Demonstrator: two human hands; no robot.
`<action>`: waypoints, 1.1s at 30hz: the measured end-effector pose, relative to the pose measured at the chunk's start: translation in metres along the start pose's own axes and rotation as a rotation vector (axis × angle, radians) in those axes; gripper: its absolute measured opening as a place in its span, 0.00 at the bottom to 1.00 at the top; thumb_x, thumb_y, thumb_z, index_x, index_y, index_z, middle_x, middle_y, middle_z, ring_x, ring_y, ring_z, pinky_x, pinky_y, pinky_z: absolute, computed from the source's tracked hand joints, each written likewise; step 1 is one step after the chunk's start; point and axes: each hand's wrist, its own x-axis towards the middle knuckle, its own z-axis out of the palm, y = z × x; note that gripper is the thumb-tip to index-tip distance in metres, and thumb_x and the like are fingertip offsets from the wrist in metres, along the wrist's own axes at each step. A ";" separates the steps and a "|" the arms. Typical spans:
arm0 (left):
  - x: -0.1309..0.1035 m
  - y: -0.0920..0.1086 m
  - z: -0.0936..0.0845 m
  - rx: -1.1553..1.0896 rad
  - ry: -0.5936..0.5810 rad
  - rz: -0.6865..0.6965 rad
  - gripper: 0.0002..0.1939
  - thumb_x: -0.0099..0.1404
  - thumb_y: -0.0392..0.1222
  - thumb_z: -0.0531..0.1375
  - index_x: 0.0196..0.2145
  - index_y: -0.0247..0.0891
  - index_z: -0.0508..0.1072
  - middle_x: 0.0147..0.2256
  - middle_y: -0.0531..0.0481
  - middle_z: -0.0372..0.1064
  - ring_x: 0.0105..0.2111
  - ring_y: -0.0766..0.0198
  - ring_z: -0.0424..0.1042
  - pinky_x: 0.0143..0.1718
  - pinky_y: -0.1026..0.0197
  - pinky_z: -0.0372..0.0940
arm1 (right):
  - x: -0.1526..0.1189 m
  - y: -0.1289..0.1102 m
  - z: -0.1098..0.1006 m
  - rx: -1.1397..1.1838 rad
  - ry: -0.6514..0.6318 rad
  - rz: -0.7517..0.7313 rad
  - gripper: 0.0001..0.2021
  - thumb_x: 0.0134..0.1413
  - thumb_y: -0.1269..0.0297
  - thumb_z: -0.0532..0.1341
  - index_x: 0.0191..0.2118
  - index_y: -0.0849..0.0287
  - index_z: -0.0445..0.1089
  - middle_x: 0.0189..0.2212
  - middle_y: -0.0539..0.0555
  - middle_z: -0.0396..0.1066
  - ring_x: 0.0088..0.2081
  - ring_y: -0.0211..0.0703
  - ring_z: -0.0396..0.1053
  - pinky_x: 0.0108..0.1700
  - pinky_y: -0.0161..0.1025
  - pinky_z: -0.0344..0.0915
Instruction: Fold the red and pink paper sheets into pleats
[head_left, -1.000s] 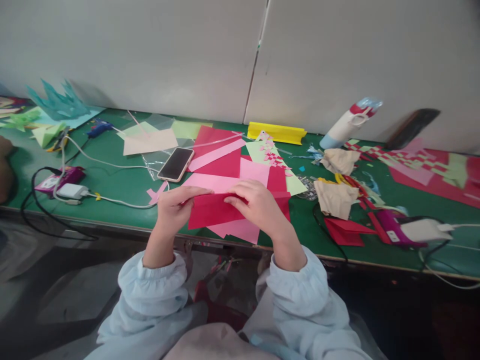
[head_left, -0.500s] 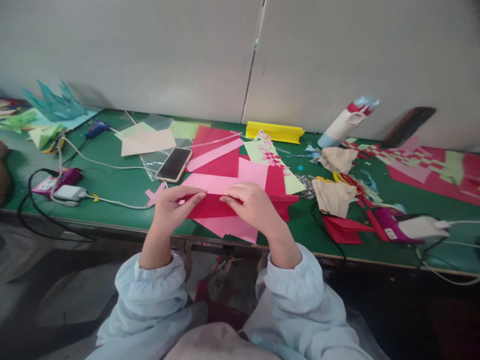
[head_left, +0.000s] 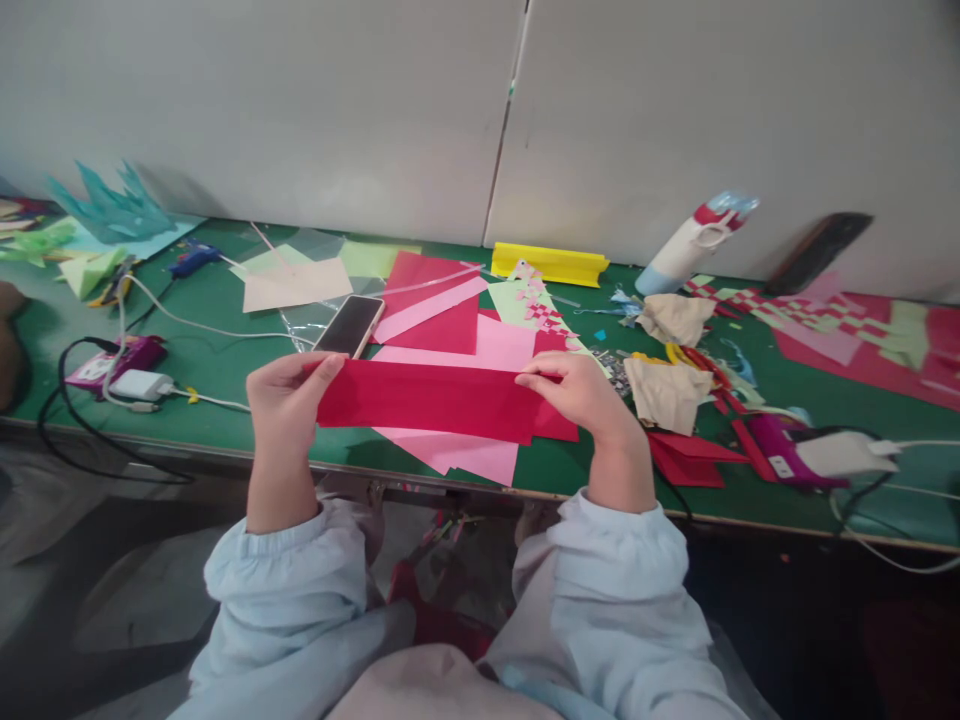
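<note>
Between both hands stretches a folded red sheet of paper (head_left: 427,400), its long crease along the far side. My left hand (head_left: 289,400) pinches its left end between thumb and fingers. At the right end, my right hand (head_left: 581,395) pinches the top edge near the corner. Under the folded sheet lie pink paper sheets (head_left: 480,460) and more red paper (head_left: 442,270). A phone (head_left: 351,322) rests just beyond my left hand, its near end partly hidden by the hand and the red sheet.
Farther back stand a folded yellow paper (head_left: 551,265) and a white bottle (head_left: 686,245). Beige cloths (head_left: 667,392) lie right of my right hand. Power strips with cables sit on the left (head_left: 112,365) and right (head_left: 795,450). Another person's hand (head_left: 10,340) shows at the left edge.
My hands have slid apart from the middle of the folded red paper to its two ends. The sheet now shows stretched out between them and lies farther left.
</note>
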 end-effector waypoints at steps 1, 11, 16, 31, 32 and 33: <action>0.001 -0.001 -0.001 -0.014 0.008 -0.010 0.09 0.48 0.47 0.72 0.26 0.42 0.81 0.23 0.53 0.74 0.23 0.67 0.69 0.23 0.65 0.62 | -0.002 0.005 -0.004 0.007 0.019 0.028 0.08 0.56 0.61 0.63 0.30 0.57 0.77 0.31 0.53 0.78 0.35 0.45 0.74 0.40 0.40 0.68; 0.006 -0.005 -0.004 -0.066 0.015 -0.083 0.10 0.45 0.46 0.73 0.25 0.41 0.81 0.22 0.53 0.75 0.22 0.67 0.69 0.22 0.65 0.62 | -0.010 0.029 -0.020 0.063 0.126 0.116 0.09 0.53 0.58 0.63 0.29 0.55 0.78 0.31 0.52 0.79 0.36 0.47 0.76 0.43 0.43 0.70; 0.010 -0.003 -0.012 -0.100 0.040 -0.146 0.11 0.44 0.44 0.74 0.26 0.37 0.80 0.22 0.55 0.74 0.22 0.67 0.68 0.22 0.65 0.63 | -0.013 0.025 -0.022 0.113 0.195 0.137 0.11 0.54 0.56 0.63 0.29 0.56 0.78 0.30 0.52 0.79 0.34 0.48 0.76 0.41 0.43 0.71; 0.018 -0.006 -0.027 -0.098 0.175 0.011 0.10 0.43 0.44 0.74 0.25 0.41 0.81 0.22 0.54 0.76 0.23 0.67 0.67 0.26 0.63 0.61 | -0.018 -0.014 -0.028 0.247 0.305 0.016 0.11 0.56 0.54 0.63 0.30 0.56 0.74 0.30 0.52 0.76 0.33 0.43 0.73 0.41 0.41 0.71; 0.018 -0.006 -0.027 -0.097 0.179 0.026 0.10 0.43 0.44 0.74 0.25 0.42 0.81 0.22 0.54 0.76 0.23 0.67 0.67 0.26 0.63 0.61 | -0.019 -0.016 -0.029 0.243 0.307 0.009 0.11 0.56 0.55 0.63 0.29 0.56 0.74 0.30 0.52 0.76 0.34 0.43 0.73 0.41 0.41 0.71; 0.018 -0.006 -0.027 -0.096 0.177 0.038 0.09 0.44 0.44 0.74 0.25 0.42 0.81 0.23 0.54 0.76 0.23 0.67 0.67 0.26 0.62 0.61 | -0.019 -0.018 -0.030 0.237 0.309 0.003 0.11 0.56 0.55 0.63 0.29 0.56 0.74 0.30 0.52 0.76 0.34 0.43 0.73 0.41 0.41 0.71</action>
